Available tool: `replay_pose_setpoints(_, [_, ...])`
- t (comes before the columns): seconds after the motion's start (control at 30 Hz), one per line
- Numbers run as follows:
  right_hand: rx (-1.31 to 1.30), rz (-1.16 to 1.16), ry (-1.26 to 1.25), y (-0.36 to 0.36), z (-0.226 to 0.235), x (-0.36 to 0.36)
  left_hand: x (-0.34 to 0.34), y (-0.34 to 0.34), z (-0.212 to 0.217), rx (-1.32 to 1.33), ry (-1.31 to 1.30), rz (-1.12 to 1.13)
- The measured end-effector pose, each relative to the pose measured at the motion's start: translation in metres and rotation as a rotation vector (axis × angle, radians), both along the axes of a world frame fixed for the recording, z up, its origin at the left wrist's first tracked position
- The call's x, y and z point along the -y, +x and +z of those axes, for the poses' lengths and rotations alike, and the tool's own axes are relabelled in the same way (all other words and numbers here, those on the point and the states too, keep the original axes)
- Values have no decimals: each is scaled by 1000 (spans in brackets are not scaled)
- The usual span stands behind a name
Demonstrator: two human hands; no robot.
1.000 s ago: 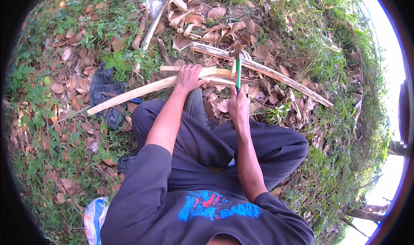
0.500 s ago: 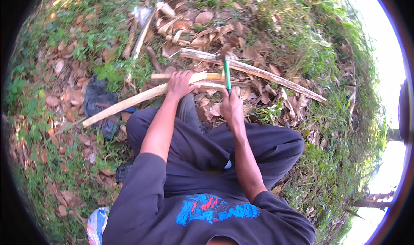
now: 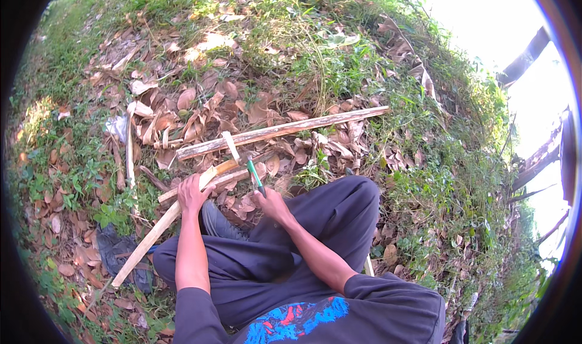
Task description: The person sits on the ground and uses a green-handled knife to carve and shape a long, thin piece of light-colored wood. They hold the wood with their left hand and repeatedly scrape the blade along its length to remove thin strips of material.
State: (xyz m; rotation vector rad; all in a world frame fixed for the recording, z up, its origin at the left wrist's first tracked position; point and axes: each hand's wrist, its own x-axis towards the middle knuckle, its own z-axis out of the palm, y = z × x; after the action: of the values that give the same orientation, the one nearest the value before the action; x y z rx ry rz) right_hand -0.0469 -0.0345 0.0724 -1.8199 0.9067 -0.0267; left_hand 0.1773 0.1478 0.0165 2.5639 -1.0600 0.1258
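Note:
I sit cross-legged on the ground in dark trousers. My left hand (image 3: 191, 196) grips a long pale wooden stick (image 3: 159, 229) that slants from lower left up to the middle. My right hand (image 3: 273, 205) holds a knife with a green handle (image 3: 254, 174), its tip against the stick's upper end, where a pale strip of wood (image 3: 230, 146) curls up. A second thin stick (image 3: 206, 184) lies just behind the first.
A longer, rougher branch (image 3: 282, 130) lies across the dry leaves beyond my hands. A dark shoe (image 3: 218, 223) shows between my legs, and a dark cloth (image 3: 118, 253) lies at the left. Grass and weeds surround the leaf litter; tree trunks (image 3: 533, 168) stand at right.
The view has swung so the sticks and hands sit lower left. The knife has tilted from upright to slanting against the stick's end, and a shaved strip now stands up there.

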Motion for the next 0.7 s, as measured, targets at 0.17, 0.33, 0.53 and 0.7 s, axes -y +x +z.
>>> replay_pose_setpoints(0.17, [-11, 10, -63, 1, -6, 1, 1, -2, 6, -16, 8, 2])
replay_pose_setpoints(0.33, [-22, 12, -52, 1, -2, 2, 1, -2, 5, -25, 13, 8])
replay_pose_setpoints(0.53, [19, 10, -56, 1, -5, 5, 3, -1, 0, -21, 37, -4])
replay_pose_setpoints(0.7, [6, 11, -59, -1, -10, 4, 3, 0, 0, -26, 48, -3])
